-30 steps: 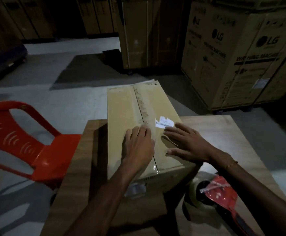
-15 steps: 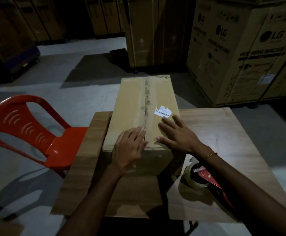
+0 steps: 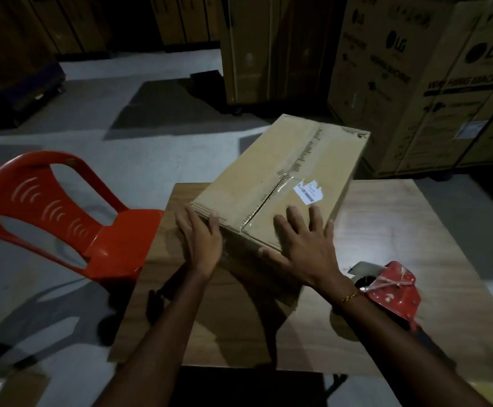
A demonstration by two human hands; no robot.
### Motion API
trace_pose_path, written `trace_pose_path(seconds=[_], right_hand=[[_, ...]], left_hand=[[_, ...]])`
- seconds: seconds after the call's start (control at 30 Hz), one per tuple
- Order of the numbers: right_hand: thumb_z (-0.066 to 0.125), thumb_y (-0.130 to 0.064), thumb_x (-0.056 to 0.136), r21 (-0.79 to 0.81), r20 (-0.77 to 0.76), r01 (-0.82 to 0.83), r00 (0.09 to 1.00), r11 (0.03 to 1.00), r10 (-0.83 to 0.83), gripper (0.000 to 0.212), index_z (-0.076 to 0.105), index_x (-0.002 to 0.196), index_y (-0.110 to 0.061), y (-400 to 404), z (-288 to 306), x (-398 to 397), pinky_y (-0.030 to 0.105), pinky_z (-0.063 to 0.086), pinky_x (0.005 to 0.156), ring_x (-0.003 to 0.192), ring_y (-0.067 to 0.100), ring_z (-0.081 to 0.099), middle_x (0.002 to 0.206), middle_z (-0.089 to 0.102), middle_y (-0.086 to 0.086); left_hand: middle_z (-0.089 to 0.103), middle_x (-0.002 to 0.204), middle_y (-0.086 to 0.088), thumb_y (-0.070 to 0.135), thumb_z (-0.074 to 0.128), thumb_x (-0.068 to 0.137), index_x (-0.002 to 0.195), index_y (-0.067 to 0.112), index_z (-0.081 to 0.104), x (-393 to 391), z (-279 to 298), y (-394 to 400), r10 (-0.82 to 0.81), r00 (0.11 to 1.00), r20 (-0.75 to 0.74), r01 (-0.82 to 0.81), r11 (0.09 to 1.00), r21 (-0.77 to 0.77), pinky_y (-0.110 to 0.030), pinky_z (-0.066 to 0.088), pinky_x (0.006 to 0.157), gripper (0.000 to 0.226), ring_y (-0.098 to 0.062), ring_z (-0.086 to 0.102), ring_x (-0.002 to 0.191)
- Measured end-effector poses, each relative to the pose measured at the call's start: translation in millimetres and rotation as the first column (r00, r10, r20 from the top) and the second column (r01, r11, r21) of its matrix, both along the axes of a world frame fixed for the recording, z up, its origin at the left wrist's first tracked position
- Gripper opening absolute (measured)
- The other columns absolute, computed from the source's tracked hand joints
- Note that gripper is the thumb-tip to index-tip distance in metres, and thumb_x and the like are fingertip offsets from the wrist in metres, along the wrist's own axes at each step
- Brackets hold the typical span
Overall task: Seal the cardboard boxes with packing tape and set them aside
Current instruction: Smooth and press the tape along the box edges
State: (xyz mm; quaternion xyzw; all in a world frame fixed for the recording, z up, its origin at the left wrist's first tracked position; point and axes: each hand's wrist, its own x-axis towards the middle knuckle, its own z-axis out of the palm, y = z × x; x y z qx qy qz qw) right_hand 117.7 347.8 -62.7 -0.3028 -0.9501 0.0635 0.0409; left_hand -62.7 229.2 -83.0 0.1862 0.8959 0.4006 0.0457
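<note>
A brown cardboard box [image 3: 283,171] with clear tape along its top seam and a white barcode label lies skewed on the wooden table [image 3: 392,218], its far end pointing up and to the right past the table's back edge. My left hand [image 3: 200,239] lies flat against the box's near left corner, fingers straight. My right hand [image 3: 301,245] presses flat on the top near the near edge, fingers spread, thumb over the front face. A tape dispenser [image 3: 386,283] with a red body and a clear roll lies on the table by my right wrist.
A red plastic chair [image 3: 63,218] stands at the table's left. Large LG washing-machine cartons [image 3: 433,77] are stacked at the back right, and taller cartons [image 3: 268,48] stand behind. Grey floor lies to the left and beyond.
The box has turned clockwise, so its far end now points right. My left hand slid from the top to the near left corner; my right hand stayed on top.
</note>
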Motion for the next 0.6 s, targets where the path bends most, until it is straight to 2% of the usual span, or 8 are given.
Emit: trace_pose_path(seconds=[0.1,0.2,0.33,0.47,0.53,0.6], right_hand=[[0.027,-0.092,0.077,0.045,0.047,0.038,0.998,0.998,-0.040,0.095,0.033,0.146,-0.027,-12.7,1.2,-15.6,0.076,0.025,0.106,0.146,0.053,0.013,0.162,0.020,0.007],[0.054,-0.078,0.081,0.076,0.117,0.085,0.989,0.993,-0.094,0.089,0.029,0.148,-0.024,-20.4,2.4,-27.8,0.076,0.027,0.106,0.147,0.054,0.008,0.164,0.014,0.009],[0.058,-0.069,0.085,0.067,0.168,0.091,0.981,0.994,-0.101,0.090,0.019,0.152,-0.024,-26.0,5.8,-36.9,0.075,0.027,0.108,0.149,0.054,0.001,0.165,0.005,0.009],[0.050,-0.073,0.089,0.056,0.217,-0.044,0.976,0.997,0.030,0.093,0.006,0.158,-0.029,-21.9,11.0,-30.9,0.069,0.028,0.112,0.150,0.050,-0.002,0.167,-0.002,0.006],[0.029,-0.086,0.085,-0.002,0.192,-0.082,0.978,0.997,0.080,0.091,0.005,0.159,-0.037,-19.1,12.7,-27.6,0.067,0.024,0.116,0.153,0.045,-0.006,0.169,-0.004,0.001],[0.006,-0.088,0.081,-0.033,0.150,-0.072,0.986,0.997,0.076,0.089,0.005,0.159,-0.044,-21.7,10.3,-29.8,0.065,0.019,0.118,0.154,0.040,-0.010,0.170,-0.005,-0.004]], left_hand=[[0.004,0.169,-0.015,0.043,0.053,0.103,0.162,0.011,0.002,2.2,2.9,5.0,-0.042,0.980,0.192,0.016,0.991,0.134,-0.040,0.016,0.123,0.085,-0.029,0.009,0.155],[-0.005,0.170,-0.010,0.040,0.059,0.101,0.161,0.008,-0.004,-4.2,2.6,7.1,-0.103,0.966,0.239,0.062,0.983,0.172,-0.030,0.012,0.121,0.093,-0.023,0.001,0.156],[-0.006,0.170,-0.008,0.039,0.057,0.102,0.161,0.008,-0.003,-22.1,0.8,7.6,-0.170,0.953,0.251,0.131,0.978,0.164,-0.030,0.013,0.120,0.090,-0.022,0.002,0.156],[0.001,0.170,-0.007,0.038,0.060,0.100,0.162,0.010,0.001,-54.7,-2.6,12.3,-0.237,0.938,0.255,0.192,0.963,0.187,-0.031,0.014,0.122,0.090,-0.023,0.008,0.156],[0.008,0.170,-0.007,0.039,0.063,0.099,0.162,0.014,0.002,-73.6,-3.8,16.1,-0.282,0.919,0.275,0.221,0.947,0.232,-0.037,0.016,0.126,0.091,-0.024,0.013,0.155],[0.017,0.168,-0.006,0.038,0.064,0.098,0.163,0.019,0.003,-85.4,-2.3,20.8,-0.308,0.899,0.312,0.223,0.934,0.279,-0.040,0.022,0.124,0.091,-0.025,0.022,0.153]])
